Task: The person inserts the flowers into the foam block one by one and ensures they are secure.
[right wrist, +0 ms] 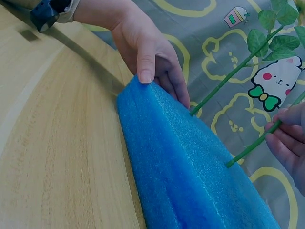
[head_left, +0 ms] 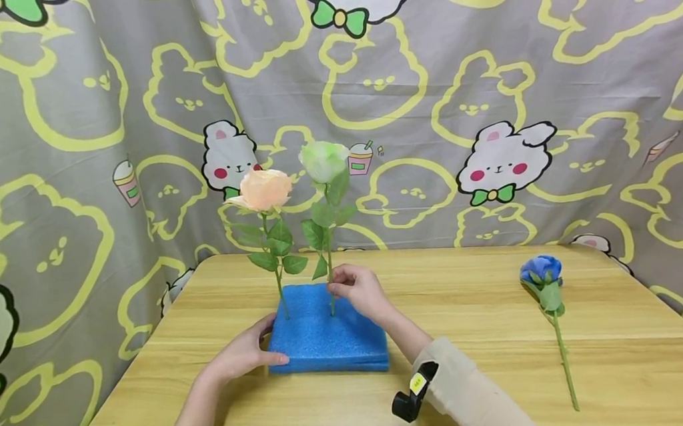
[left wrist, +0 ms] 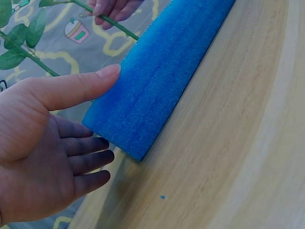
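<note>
A blue foam block (head_left: 333, 337) lies on the table, with a peach rose (head_left: 266, 191) standing upright in its back left part. To the right of it a pale green rose (head_left: 324, 162) stands with the lower end of its stem at the foam's top. My right hand (head_left: 360, 293) pinches that green stem (right wrist: 255, 143) low down, between thumb and fingers. At the block's left side is my left hand (head_left: 241, 354); its thumb (left wrist: 90, 86) touches the foam near the corner, while the other fingers extend beside it, fairly straight. How deep the stems sit is hidden inside the foam.
A blue rose (head_left: 541, 271) lies on the right side of the wooden table (head_left: 458, 324), its stem toward the front. Behind the table hangs a grey patterned curtain (head_left: 284, 97). Both wrists carry small black cameras (head_left: 413, 394).
</note>
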A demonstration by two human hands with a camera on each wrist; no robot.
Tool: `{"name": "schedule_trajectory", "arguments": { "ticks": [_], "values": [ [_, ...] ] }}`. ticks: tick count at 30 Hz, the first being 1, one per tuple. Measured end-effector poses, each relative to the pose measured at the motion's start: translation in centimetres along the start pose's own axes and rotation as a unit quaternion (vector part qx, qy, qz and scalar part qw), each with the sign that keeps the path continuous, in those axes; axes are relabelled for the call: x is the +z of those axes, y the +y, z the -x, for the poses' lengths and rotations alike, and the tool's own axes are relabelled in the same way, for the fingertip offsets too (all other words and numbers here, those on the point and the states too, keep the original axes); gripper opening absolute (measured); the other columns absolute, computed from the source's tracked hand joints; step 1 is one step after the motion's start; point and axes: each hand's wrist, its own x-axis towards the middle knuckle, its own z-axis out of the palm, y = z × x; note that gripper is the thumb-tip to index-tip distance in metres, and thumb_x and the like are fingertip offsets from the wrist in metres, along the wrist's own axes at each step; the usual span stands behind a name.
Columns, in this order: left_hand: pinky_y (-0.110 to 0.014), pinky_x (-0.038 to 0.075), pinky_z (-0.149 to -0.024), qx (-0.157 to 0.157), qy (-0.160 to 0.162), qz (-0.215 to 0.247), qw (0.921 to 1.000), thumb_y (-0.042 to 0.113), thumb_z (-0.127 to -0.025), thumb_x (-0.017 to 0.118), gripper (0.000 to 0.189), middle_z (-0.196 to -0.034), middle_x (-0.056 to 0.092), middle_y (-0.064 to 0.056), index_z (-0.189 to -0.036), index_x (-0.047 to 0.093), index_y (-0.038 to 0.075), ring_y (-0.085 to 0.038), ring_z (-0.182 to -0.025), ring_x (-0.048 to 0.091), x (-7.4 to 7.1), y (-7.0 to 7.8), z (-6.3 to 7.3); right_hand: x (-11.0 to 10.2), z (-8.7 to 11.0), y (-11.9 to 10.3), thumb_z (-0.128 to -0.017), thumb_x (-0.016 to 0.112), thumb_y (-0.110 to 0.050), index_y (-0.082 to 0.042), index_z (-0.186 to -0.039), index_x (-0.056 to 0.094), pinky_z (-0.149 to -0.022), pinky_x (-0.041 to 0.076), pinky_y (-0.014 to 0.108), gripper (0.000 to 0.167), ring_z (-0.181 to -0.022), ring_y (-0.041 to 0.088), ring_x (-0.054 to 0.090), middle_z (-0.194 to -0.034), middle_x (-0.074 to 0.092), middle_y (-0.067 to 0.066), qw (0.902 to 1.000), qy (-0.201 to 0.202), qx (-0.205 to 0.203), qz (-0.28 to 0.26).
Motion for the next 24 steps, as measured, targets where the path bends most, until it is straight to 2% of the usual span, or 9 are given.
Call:
{"name": "schedule_trajectory", "arguments": {
  "ticks": [8,17,24],
  "values": [
    [-0.054,0.026,-0.103,0.0,-0.001,0.003,1.0,0.023,-0.074,0.079,0.096,-0.142,0.029,-0.032,-0.141,0.02,-0.013,-0.044,-0.13,0.029,0.0,0.0,0.0,0.1,-1.2,3.3,-0.083,0.063,0.007,0.013,-0.094,0.061,-0.07,0.055,0.037,0.013,-0.081,0.038,0.063,-0.087,0.064,0.026,0.9991,-0.006,0.021,-0.036],
    [-0.054,0.026,-0.103,0.003,-0.001,0.0,1.0,0.022,-0.074,0.079,0.096,-0.141,0.029,-0.032,-0.141,0.02,-0.013,-0.044,-0.129,0.029,0.0,0.0,0.0,-0.1,-1.2,3.5,-0.083,0.066,0.0,0.008,-0.096,0.063,-0.066,0.053,0.029,0.015,-0.075,0.019,0.062,-0.085,0.066,0.013,0.9995,0.008,0.022,-0.02],
    [-0.054,0.028,-0.102,-0.001,-0.004,0.001,1.0,0.024,-0.075,0.078,0.096,-0.142,0.028,-0.032,-0.141,0.019,-0.012,-0.044,-0.13,0.029,0.0,0.0,0.0,-0.4,-1.2,3.4,-0.083,0.064,0.002,0.01,-0.096,0.062,-0.064,0.053,0.029,0.015,-0.081,0.04,0.061,-0.085,0.065,0.015,0.9996,0.009,0.016,-0.023]
  ]
}}
